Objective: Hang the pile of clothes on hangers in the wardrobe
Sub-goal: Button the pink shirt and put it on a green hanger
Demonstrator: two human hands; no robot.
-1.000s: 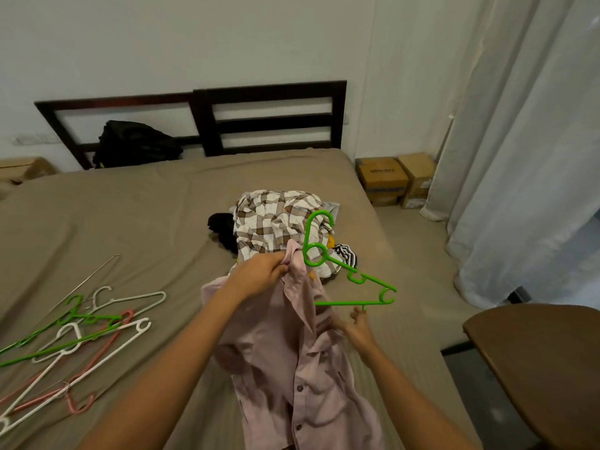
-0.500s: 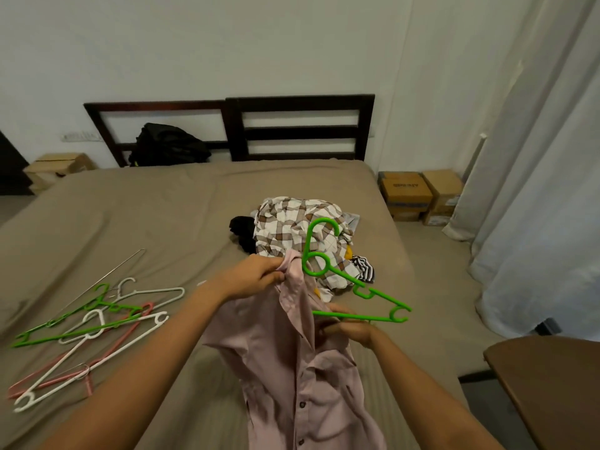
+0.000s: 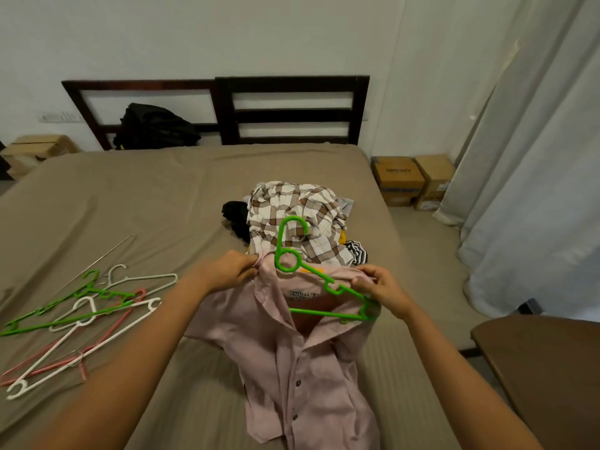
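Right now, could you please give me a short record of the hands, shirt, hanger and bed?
left hand: pinches the shirt's collar
right hand: pinches the shirt's shoulder at the hanger's right end
shirt: pink, lower part lying on the bed
hanger: green, hook up, left arm hidden under the collar
pile: behind the shirt, checked garment on top
spare hangers: on the bed, left side
wardrobe: not in view

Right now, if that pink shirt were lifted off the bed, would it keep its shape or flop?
Probably floppy: the pink shirt sags in folds below where the left hand and right hand pinch its collar, its tail crumpled on the bed. Likely light, since mere pinches hold it up. The green hanger looks rigid, so it should shape the shoulders.
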